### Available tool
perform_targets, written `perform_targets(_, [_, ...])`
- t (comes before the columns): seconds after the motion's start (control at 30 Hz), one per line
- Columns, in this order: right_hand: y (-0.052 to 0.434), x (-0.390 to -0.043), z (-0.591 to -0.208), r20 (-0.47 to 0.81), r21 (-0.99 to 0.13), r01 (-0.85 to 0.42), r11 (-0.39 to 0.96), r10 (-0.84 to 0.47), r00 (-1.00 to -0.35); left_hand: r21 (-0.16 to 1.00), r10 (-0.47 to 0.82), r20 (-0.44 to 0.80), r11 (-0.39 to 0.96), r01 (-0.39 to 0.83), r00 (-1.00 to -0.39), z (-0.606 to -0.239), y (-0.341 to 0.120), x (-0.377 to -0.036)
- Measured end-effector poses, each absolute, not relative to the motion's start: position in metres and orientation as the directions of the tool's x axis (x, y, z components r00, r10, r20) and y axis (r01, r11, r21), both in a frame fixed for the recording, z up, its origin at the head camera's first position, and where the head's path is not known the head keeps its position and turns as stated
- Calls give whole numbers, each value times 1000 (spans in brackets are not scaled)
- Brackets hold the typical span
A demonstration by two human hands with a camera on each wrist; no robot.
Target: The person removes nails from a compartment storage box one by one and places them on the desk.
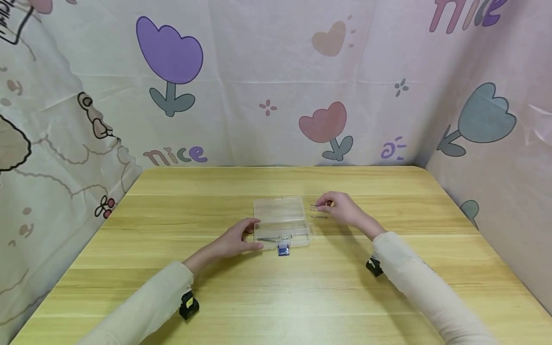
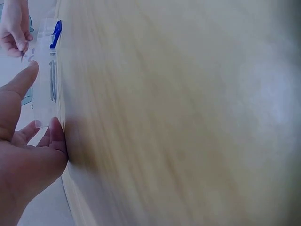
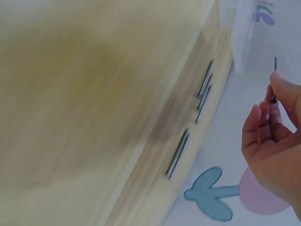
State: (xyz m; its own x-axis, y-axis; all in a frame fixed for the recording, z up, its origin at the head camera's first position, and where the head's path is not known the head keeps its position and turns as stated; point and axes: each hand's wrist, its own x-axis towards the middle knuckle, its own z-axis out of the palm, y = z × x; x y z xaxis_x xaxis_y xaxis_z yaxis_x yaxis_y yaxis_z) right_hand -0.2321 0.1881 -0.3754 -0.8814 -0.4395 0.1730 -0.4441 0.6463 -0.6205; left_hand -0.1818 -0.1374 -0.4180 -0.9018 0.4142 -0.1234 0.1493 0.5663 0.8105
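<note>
A clear plastic box (image 1: 282, 227) lies with its lid (image 1: 278, 209) folded back on the table. Inside its front tray are several nails (image 1: 268, 238), and a blue piece (image 1: 283, 249), perhaps a latch, sits at the front edge. My left hand (image 1: 235, 237) holds the box at its left end, thumb by the front edge and fingers at the rear of the tray. Right of the box, my right hand (image 1: 340, 208) pinches a nail (image 3: 275, 63) between thumb and fingers, its point upward in the right wrist view. Several more nails (image 3: 177, 154) lie on the tabletop below that hand.
The wooden table (image 1: 207, 191) reaches back to a printed cloth (image 1: 241, 96) that hangs behind it and along both sides. Black wrist cameras (image 1: 189, 305) sit under both sleeves.
</note>
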Motion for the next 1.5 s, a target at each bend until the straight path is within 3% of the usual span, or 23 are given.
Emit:
perform_targets(0.7, [243,-214,-403,14,-665,-244,706,-315,-949,814,415,-121,561,149,-902,-419,-138,-182])
perform_targets(1.2, [246,-212,-417,91,-688,-183,702,-167,-982,821,419,-109,549,156,-902,-419,-139,-181])
perform_targets(1.5, [245,-214,-418,69,-706,-157,690,-153,-986,814,420,-107,557,163,-901,-420,-139,-182])
